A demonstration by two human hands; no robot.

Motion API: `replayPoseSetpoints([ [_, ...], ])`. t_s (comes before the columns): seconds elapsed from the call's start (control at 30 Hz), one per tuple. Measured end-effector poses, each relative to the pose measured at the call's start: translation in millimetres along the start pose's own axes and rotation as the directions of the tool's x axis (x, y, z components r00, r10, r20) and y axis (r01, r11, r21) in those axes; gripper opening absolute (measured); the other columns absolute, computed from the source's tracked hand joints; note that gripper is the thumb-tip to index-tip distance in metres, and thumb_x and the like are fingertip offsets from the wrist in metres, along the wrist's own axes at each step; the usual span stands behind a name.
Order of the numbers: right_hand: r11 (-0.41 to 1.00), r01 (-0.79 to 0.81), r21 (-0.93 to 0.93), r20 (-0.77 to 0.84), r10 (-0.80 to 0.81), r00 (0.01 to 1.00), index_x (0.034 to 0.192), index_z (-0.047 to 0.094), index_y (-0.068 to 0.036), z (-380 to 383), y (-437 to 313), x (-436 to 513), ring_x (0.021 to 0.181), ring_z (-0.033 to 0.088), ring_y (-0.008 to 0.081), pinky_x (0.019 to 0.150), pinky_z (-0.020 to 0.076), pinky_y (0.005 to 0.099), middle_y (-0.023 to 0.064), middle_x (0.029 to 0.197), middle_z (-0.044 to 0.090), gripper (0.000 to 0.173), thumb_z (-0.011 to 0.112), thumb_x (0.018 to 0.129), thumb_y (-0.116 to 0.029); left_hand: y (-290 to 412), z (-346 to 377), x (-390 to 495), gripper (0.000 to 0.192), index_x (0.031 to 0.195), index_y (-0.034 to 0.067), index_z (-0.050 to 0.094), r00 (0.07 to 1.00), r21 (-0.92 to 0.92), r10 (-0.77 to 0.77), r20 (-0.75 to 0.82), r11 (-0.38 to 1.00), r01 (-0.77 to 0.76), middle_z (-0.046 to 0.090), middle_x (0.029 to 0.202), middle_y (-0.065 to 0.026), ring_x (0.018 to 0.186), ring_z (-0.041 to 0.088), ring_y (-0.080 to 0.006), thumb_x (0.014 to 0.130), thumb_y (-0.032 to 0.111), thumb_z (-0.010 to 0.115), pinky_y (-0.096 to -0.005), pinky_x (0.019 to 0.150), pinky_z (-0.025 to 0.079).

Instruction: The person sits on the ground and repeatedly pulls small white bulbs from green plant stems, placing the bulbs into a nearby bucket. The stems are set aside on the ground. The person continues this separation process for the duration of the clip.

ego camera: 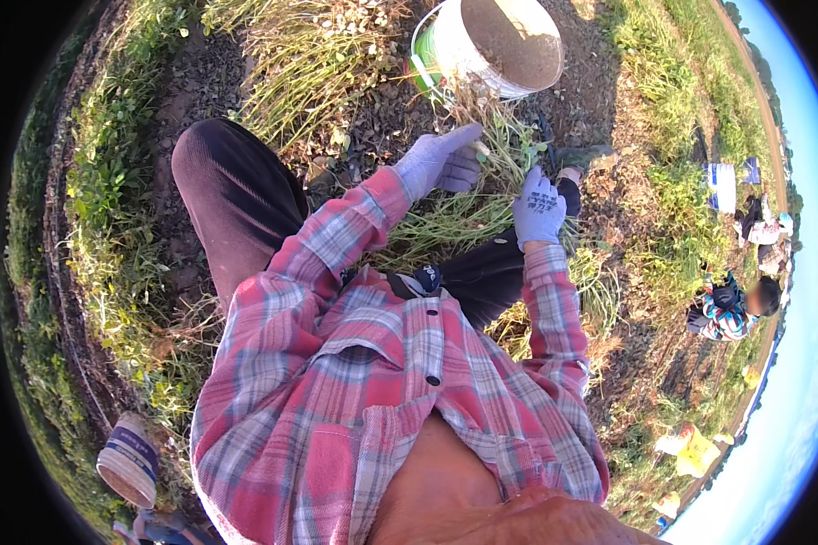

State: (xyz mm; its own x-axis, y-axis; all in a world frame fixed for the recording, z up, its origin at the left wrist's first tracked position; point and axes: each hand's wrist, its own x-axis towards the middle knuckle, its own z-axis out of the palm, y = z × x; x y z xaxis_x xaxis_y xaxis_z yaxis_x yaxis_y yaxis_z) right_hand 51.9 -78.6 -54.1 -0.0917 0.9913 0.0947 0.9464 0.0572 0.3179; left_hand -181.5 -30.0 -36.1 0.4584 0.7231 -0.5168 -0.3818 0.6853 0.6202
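My left hand (443, 160), in a pale grey knit glove, reaches over a bunch of pulled plants (508, 139) with its index finger stretched out and the other fingers bent below. Whether it grips anything is unclear. My right hand (540, 204), gloved alike with dark print on the back, has its fingertips closed at the leafy right side of the bunch. The roots of the bunch lie against a white and green bucket (450, 51), tipped towards me, its inside showing brown. More green stems (450, 228) lie between my legs.
A heap of pulled peanut plants (307, 75) with pods lies beyond my left knee (235, 184). Another bucket (129, 460) stands at lower left, near a partly visible person. Crop rows run along both sides. People (729, 306) and a yellow bag (697, 453) are at right.
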Motion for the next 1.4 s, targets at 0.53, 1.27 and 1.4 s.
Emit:
replayPoseSetpoints([
  [0.53, 0.99, 0.102, -0.092, -0.011, -0.104, 0.995, 0.124, 0.052, -0.006, 2, 17, -21, 0.079, 0.065, 0.0213, 0.066, 0.0492, 0.0372, 0.0047, 0.089, 0.063, 0.039, 0.053, 0.087, -0.018, -19, -40, 20, 0.037, 0.103, 0.005, 0.064, 0.843, 0.999, 0.538, 0.001, -0.041, 0.025, 0.066, 0.102, -0.0151, 0.098, 0.064, -0.0336, 0.082, 0.035, 0.064, -0.0453, 0.086, 0.05],
  [1.27, 0.949, 0.246, -0.195, 0.011, -0.249, 0.968, 0.125, 0.053, -0.009, -9, 48, -70, 0.075, 0.06, 0.0168, 0.063, 0.0441, 0.0356, 0.0001, 0.083, 0.058, 0.041, 0.054, 0.085, -0.019, 0, 14, -28, 0.068, 0.089, 0.006, 0.068, 0.836, 0.936, 0.503, 0.219, -0.35, -0.035, 0.067, 0.094, -0.015, 0.088, 0.068, -0.0304, 0.083, 0.072, 0.051, -0.0427, 0.078, 0.052],
  [1.4, 0.93, 0.293, -0.221, -0.023, -0.305, 0.952, 0.124, 0.053, -0.009, -8, 48, -76, 0.074, 0.056, 0.0164, 0.063, 0.0416, 0.0356, -0.0002, 0.083, 0.055, 0.042, 0.054, 0.084, -0.021, -25, -7, 5, 0.058, 0.103, 0.01, 0.068, 0.97, 0.964, 0.214, 0.115, -0.258, -0.057, 0.069, 0.1, -0.0152, 0.095, 0.067, -0.0327, 0.087, 0.063, 0.053, -0.0436, 0.08, 0.052],
])
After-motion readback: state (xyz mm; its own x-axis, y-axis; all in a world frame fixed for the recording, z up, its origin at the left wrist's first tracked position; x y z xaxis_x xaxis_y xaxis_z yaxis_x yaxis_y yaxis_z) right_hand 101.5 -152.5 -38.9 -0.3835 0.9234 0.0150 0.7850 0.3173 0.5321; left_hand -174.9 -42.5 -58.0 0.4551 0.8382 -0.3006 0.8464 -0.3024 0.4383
